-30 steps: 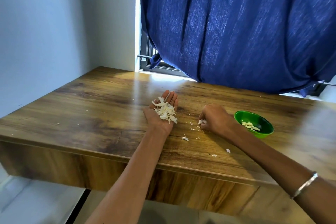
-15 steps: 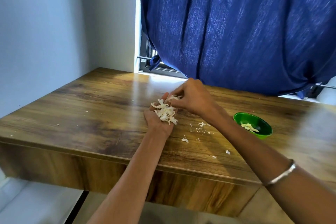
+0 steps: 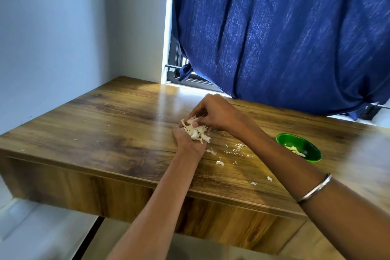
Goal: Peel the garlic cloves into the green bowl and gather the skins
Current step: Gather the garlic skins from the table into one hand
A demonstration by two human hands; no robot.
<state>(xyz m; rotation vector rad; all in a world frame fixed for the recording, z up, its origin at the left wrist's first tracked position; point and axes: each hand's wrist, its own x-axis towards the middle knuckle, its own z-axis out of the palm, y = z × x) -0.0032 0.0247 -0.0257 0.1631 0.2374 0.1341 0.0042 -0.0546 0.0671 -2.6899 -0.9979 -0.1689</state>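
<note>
Head view, skin-gathering step in progress: peeling is judged done or nearly so, since pale peeled cloves [image 3: 295, 150] are lying inside the green bowl [image 3: 312, 157] at mid-right of the frame, w/ no whole unpeeled clove visible on the table [image 3: 105, 133]. The left hand [image 3: 187, 139], at frame centre, is lying palm-up on the wood w/ fingers loosely extended, i.e. uncurled and acting as a tray, and is carrying a heap of garlic skins [image 3: 196, 131]. The right hand [image 3: 215, 115] is hovering directly above that heap, fingers curled downward, tips touching or pinching the top of the skins (whether it is letting a pinch go or pressing the heap down cannot be told, as the fingertips are partly buried in the flakes). Loose scraps [image 3: 237, 148] are lying scattered on the table just right of and below the left wrist, w/ a few more flakes [image 3: 269, 178] nearer the front edge, lower centre-right. Next move, as a judgement: the right hand needs to go back to those scraps, approx. between the left hand and the bowl, and pinch or sweep them up; the flakes are thin and light, so a fingertip pinch or a sideways sweep toward the cupped palm is called for, while the left palm is kept level so the heap does not spill. A metal bangle [image 3: 314, 188] is sitting on the right forearm, lower right; a blue curtain [image 3: 285, 38] is filling the upper right.
</note>
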